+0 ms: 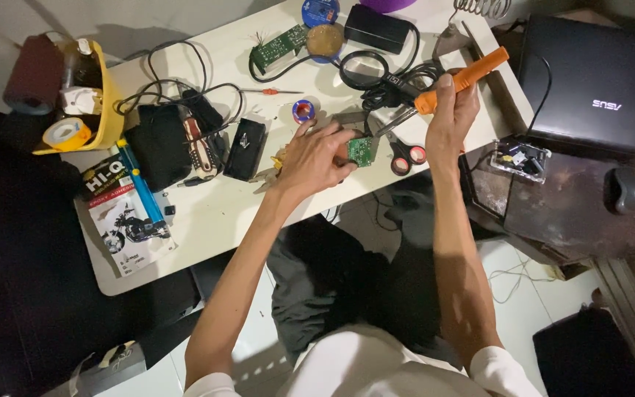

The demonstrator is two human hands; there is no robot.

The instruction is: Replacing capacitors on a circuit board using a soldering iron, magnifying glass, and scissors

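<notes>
My left hand (316,156) pinches a small green circuit board (362,151) at the white table's (207,220) near edge. My right hand (451,112) grips an orange-handled soldering iron (464,79); its metal tip slants down to the board. A small solder spool (303,111) lies just behind my left hand. Red-handled scissors (406,155) rest beside the board, between my hands.
A second green board (278,46), a black power adapter (376,28) and tangled black cables (387,81) lie at the back. A yellow bin (109,95) with tape rolls stands left, near a black pouch (159,151) and glue package (123,213). A black laptop (597,88) and mouse (628,189) sit right.
</notes>
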